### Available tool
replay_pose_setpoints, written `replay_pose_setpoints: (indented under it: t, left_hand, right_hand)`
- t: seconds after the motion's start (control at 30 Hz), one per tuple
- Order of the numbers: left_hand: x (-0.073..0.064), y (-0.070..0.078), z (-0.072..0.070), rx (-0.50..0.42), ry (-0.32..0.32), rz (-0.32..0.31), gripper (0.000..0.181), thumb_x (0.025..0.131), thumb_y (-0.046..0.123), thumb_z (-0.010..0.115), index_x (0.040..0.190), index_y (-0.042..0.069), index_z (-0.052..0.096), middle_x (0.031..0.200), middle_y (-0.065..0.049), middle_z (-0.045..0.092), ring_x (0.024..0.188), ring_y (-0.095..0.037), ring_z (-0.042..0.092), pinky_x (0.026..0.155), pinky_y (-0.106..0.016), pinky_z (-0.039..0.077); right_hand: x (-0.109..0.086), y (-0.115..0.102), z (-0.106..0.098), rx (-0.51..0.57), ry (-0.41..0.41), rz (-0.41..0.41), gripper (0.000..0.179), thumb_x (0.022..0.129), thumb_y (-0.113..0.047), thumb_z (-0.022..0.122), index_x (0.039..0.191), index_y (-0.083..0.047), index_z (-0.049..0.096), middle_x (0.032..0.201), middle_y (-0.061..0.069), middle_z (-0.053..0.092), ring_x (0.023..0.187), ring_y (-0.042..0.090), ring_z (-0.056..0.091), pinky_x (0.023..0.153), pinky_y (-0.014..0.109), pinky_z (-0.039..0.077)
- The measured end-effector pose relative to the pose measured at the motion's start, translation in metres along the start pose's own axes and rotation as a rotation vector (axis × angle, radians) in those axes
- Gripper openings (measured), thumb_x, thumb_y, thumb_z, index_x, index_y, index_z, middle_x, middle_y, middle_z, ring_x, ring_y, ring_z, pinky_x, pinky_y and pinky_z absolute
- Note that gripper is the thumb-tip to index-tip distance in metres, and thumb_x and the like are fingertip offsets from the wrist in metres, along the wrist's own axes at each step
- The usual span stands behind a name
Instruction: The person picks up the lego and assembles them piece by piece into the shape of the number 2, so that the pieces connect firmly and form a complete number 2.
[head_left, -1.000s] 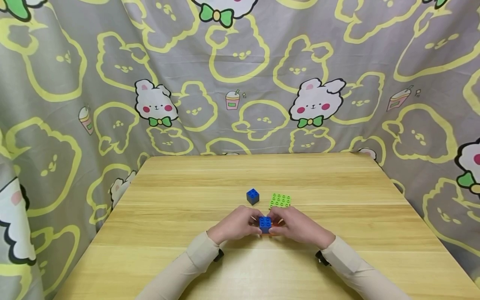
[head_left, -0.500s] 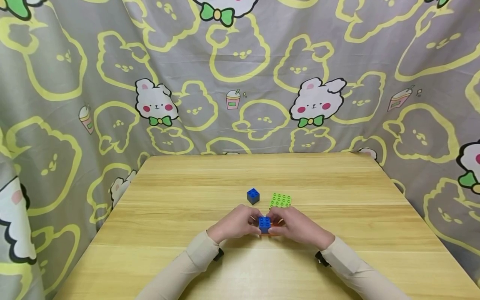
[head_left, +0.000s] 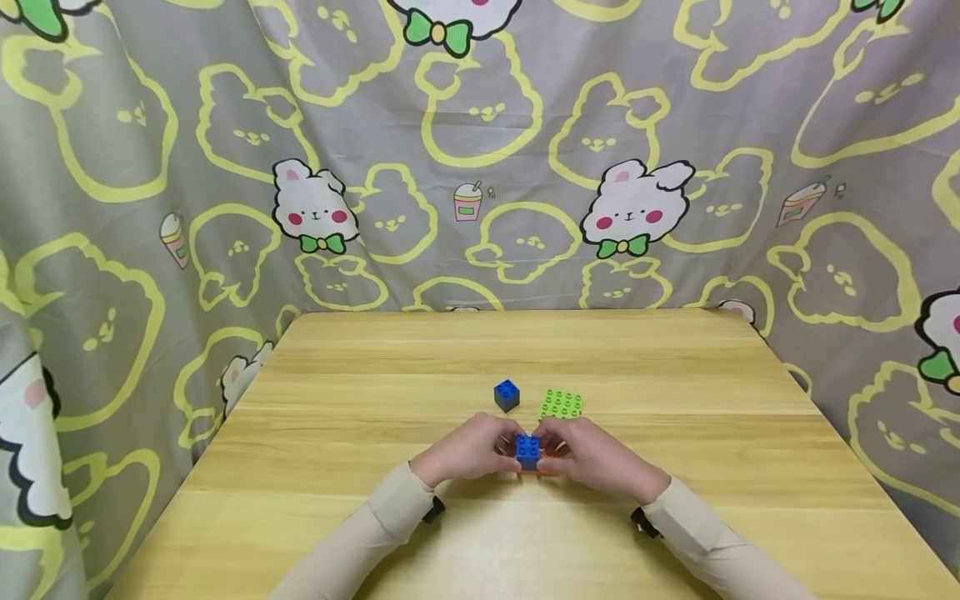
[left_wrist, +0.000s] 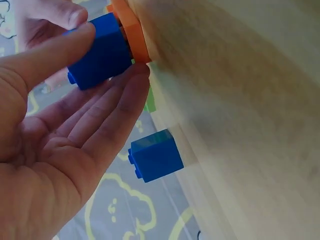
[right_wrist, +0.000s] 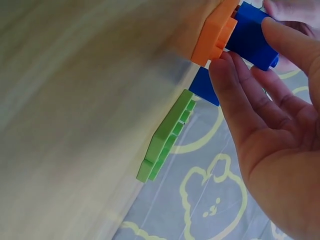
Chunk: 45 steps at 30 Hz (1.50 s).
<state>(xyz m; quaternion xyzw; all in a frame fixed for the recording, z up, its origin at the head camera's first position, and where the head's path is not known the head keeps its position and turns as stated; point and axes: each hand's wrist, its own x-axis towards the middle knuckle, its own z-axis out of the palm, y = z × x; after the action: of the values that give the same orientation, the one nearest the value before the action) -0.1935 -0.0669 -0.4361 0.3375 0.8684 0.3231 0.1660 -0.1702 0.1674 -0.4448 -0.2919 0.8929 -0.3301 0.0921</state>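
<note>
Between my two hands a blue toy brick (head_left: 527, 451) stands studs up on a flat orange brick (right_wrist: 212, 35) on the table. A narrow gap shows between the two at one edge in the left wrist view. My left hand (head_left: 471, 450) pinches the blue brick from the left, thumb on the near side and fingers on the far side. From the right, my right hand (head_left: 592, 455) grips the same blue brick, its thumb on the near face and a fingertip right at the orange brick's edge. Fingers partly hide the orange brick in the head view.
Beyond the hands, a second blue brick (head_left: 507, 396) sits on the wooden table (head_left: 360, 383). To its right lies a light green studded plate (head_left: 561, 404), just past my right fingers. A patterned grey curtain (head_left: 517, 325) hangs behind the table.
The blue brick between my hands has shifted very slightly left over the orange one. Both hands keep their hold, and the other pieces stay where they were.
</note>
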Motion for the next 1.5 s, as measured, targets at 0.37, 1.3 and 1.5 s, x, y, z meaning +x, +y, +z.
replay_pose_setpoints:
  t: [0.37, 1.3, 1.5]
  left_hand:
    - [-0.004, -0.003, -0.011, -0.083, 0.014, -0.004, 0.025, 0.092, 0.021, 0.079, 0.112, 0.008, 0.072, 0.105, -0.003, 0.075, 0.092, -0.007, 0.072, 0.081, -0.021, 0.056]
    - [-0.003, 0.0, -0.004, -0.204, -0.005, -0.033, 0.014, 0.093, 0.012, 0.076, 0.104, 0.01, 0.067, 0.108, -0.006, 0.075, 0.096, -0.014, 0.074, 0.081, -0.021, 0.057]
    - [-0.003, 0.0, -0.003, -0.201, -0.001, -0.019, 0.015, 0.092, 0.01, 0.077, 0.103, 0.009, 0.067, 0.107, -0.008, 0.075, 0.095, -0.015, 0.075, 0.081, -0.022, 0.058]
  right_hand:
    - [0.0, 0.002, -0.001, 0.0, 0.004, -0.013, 0.033, 0.094, -0.037, 0.076, 0.12, -0.02, 0.065, 0.103, -0.01, 0.07, 0.095, 0.01, 0.068, 0.083, 0.03, 0.057]
    - [-0.002, 0.003, -0.003, 0.085, -0.007, -0.041, 0.015, 0.097, -0.024, 0.071, 0.111, -0.021, 0.067, 0.106, -0.009, 0.072, 0.096, 0.008, 0.069, 0.083, 0.025, 0.056]
    - [-0.001, 0.003, -0.005, 0.086, -0.003, -0.051, 0.014, 0.097, -0.024, 0.072, 0.11, -0.02, 0.068, 0.106, -0.007, 0.072, 0.097, 0.009, 0.069, 0.083, 0.026, 0.056]
